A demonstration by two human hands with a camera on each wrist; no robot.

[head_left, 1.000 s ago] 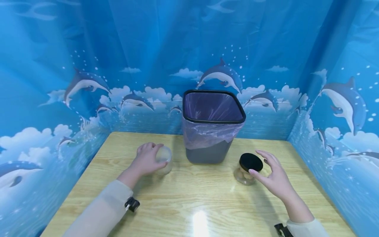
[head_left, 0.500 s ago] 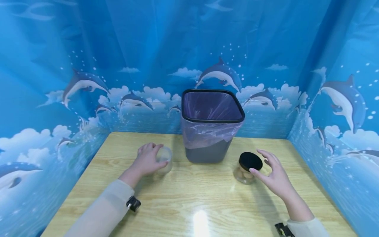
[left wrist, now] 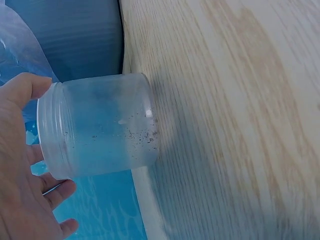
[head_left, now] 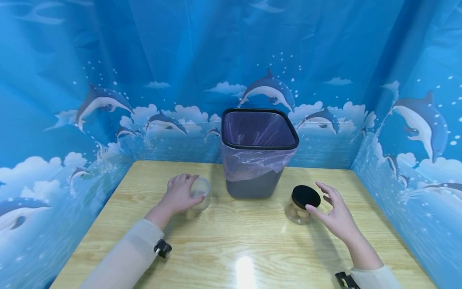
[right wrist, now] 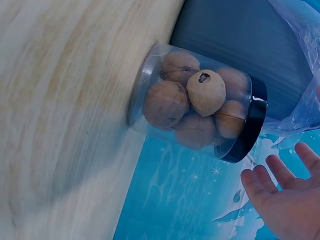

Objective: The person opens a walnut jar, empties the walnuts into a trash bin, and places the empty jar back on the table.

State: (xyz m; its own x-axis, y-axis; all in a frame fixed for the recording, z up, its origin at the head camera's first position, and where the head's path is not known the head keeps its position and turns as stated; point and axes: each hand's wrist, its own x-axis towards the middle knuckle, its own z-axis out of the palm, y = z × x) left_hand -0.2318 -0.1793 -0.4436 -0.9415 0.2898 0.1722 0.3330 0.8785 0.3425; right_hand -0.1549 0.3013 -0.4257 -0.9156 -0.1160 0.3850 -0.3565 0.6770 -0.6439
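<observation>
A clear, lidless jar point(head_left: 200, 194) stands upright on the table at the left. The left hand point(head_left: 179, 195) holds it near the mouth, thumb on one side and fingers on the other. In the left wrist view the jar point(left wrist: 102, 126) has only small dark specks inside, and the hand point(left wrist: 25, 160) is at its rim. On the right stands a second clear jar with a black lid point(head_left: 305, 197). Through its wall the right wrist view shows several walnuts point(right wrist: 165, 105). The right hand point(head_left: 335, 216) is just beside the lid, fingers spread and curved, holding nothing.
A grey bin point(head_left: 252, 185) with a black rim and a purple liner stands between the jars, toward the back of the wooden table point(head_left: 202, 249). Blue curtains point(head_left: 187, 60) with dolphins surround the table at the back and sides.
The right hand has shifted very slightly away from the black lid. Both jars and the left hand stay where they were; the head view has moved a little.
</observation>
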